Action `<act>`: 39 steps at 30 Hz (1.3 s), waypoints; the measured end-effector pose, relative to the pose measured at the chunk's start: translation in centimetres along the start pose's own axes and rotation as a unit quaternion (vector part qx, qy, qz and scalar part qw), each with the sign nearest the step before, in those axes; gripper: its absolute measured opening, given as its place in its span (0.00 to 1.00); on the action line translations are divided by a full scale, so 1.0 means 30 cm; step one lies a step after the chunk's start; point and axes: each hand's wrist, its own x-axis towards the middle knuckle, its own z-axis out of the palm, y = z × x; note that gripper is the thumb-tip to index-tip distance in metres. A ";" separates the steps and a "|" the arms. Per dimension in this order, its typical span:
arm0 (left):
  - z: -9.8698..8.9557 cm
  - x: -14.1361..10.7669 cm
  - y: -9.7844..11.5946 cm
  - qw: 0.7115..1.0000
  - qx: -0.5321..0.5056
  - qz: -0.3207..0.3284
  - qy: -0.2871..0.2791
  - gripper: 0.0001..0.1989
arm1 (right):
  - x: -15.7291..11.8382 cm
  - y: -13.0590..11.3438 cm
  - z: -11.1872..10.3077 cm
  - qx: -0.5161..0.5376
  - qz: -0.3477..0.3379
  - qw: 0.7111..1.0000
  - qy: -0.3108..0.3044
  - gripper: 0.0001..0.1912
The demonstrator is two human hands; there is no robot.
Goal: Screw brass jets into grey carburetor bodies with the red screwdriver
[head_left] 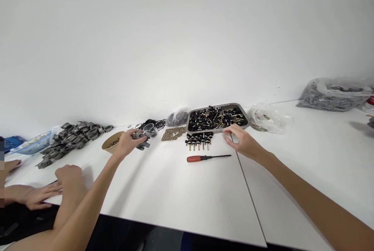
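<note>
My left hand (128, 144) is closed on a grey plastic part (142, 145), in front of a small clear cup (150, 129). Part of what it grips is hidden by the fingers. My right hand (238, 138) hovers by the front right corner of a metal tray (244, 120) and holds nothing; its thumb and fingers are apart. Black knobs with brass-coloured stems (214, 117) fill that tray. A short cluster of similar knobs (199, 140) lies lined up before it, and a red-handled screwdriver (201, 158) rests on the table closer to me.
Small brass pieces (173, 133) lie spread beside black rings (159, 124) and a bag of dark bits (177, 117). Leftward are a tan bowl (108, 144), a grey parts pile (77, 138) and a co-worker's hands (41, 194). Plastic bags (270, 118) (327, 97) stand right.
</note>
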 end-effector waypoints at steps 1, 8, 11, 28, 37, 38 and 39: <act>-0.002 -0.034 0.047 0.999 -0.031 0.013 -0.023 0.23 | -0.002 -0.013 0.006 0.011 0.004 1.000 -0.020 0.09; 0.129 -0.238 0.343 0.937 -0.233 0.134 -0.223 0.20 | -0.027 -0.116 0.081 0.065 -0.095 0.988 -0.101 0.24; 0.214 -0.295 0.418 0.897 -0.284 0.176 -0.291 0.25 | -0.031 -0.158 0.091 0.084 -0.146 0.981 -0.099 0.28; 0.463 -0.135 0.413 0.773 -0.473 0.166 -0.388 0.27 | -0.017 -0.174 0.106 -0.012 -0.300 0.953 0.036 0.10; 0.454 -0.051 0.257 0.814 -0.529 0.064 -0.231 0.15 | -0.020 -0.178 0.100 -0.081 -0.343 0.935 -0.043 0.13; 0.450 -0.051 0.253 0.815 -0.529 0.063 -0.227 0.14 | -0.022 -0.182 0.105 -0.083 -0.337 0.936 -0.050 0.13; 0.447 -0.053 0.253 0.815 -0.531 0.064 -0.223 0.14 | -0.024 -0.186 0.109 -0.083 -0.331 0.938 -0.055 0.13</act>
